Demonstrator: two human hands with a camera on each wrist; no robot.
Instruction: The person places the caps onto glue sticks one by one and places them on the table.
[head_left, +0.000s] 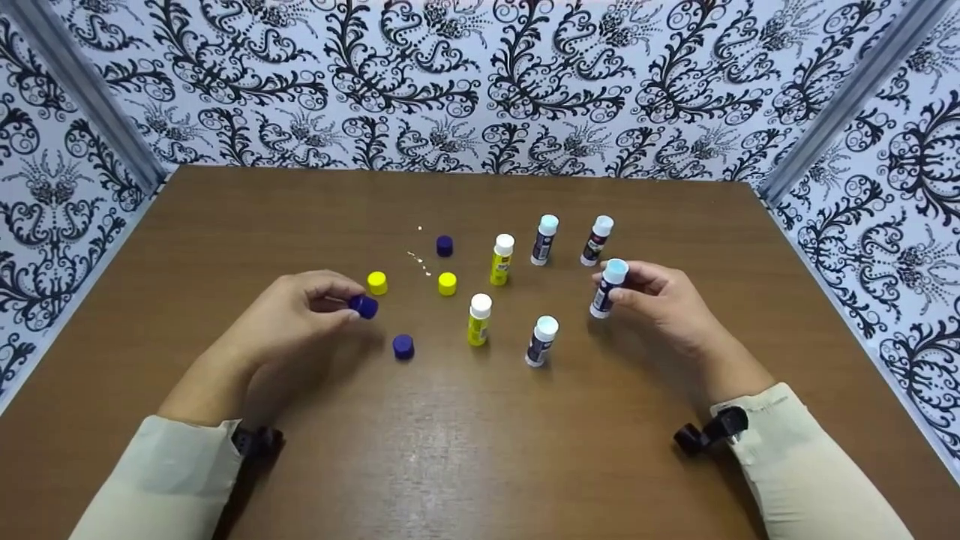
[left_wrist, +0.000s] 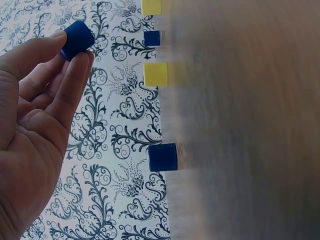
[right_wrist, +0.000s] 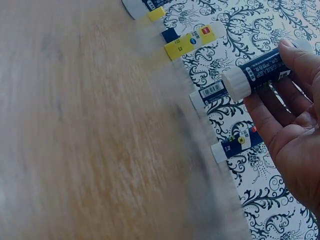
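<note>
My left hand (head_left: 304, 311) pinches a dark purple glue stick cap (head_left: 364, 305) between thumb and fingers. In the left wrist view the same cap (left_wrist: 78, 39) is tilted and held off the table. On the other side, my right hand (head_left: 664, 300) holds an uncapped dark-blue glue stick (head_left: 606, 292) nearly upright, its pale tip up; the right wrist view shows its white base (right_wrist: 237, 84) raised. Nearest the left hand are a yellow cap (head_left: 377, 283) and a purple cap (head_left: 403, 346). Another dark glue stick (head_left: 541, 345) stands left of the right hand.
Two yellow glue sticks (head_left: 478, 322) stand uncapped mid-table. Behind them are two dark glue sticks, one left (head_left: 544, 244) and one right (head_left: 596, 244). A yellow cap (head_left: 447, 283), a purple cap (head_left: 445, 246) and small white crumbs (head_left: 418, 260) lie on the brown table (head_left: 450, 450). Patterned walls enclose it.
</note>
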